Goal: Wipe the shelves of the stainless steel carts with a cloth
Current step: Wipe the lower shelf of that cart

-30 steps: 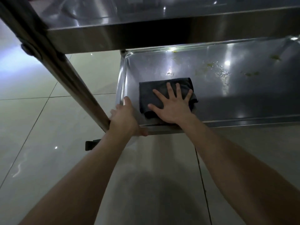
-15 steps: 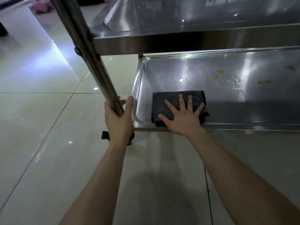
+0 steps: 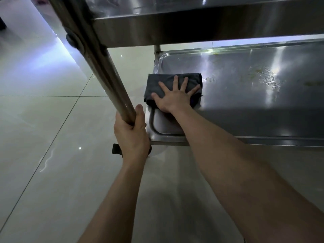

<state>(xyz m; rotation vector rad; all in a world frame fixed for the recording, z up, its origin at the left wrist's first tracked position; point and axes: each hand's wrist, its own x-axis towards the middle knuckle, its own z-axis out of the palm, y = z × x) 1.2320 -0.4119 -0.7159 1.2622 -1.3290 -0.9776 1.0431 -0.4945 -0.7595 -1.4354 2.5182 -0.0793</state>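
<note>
A folded dark grey cloth lies flat at the left end of the cart's lower steel shelf, its left edge over the shelf's rim. My right hand presses on it with fingers spread, palm down. My left hand is wrapped around the cart's upright steel post just above the lower shelf's corner. Greenish specks and water drops sit on the shelf to the right of the cloth.
The upper shelf overhangs the lower one close above my right hand. A black caster brake shows under the corner. Glossy pale floor tiles spread to the left and below.
My left hand shifted from the shelf's corner rim to gripping the upright post. My right hand slid the cloth from near the front edge toward the shelf's left rim and farther back.
</note>
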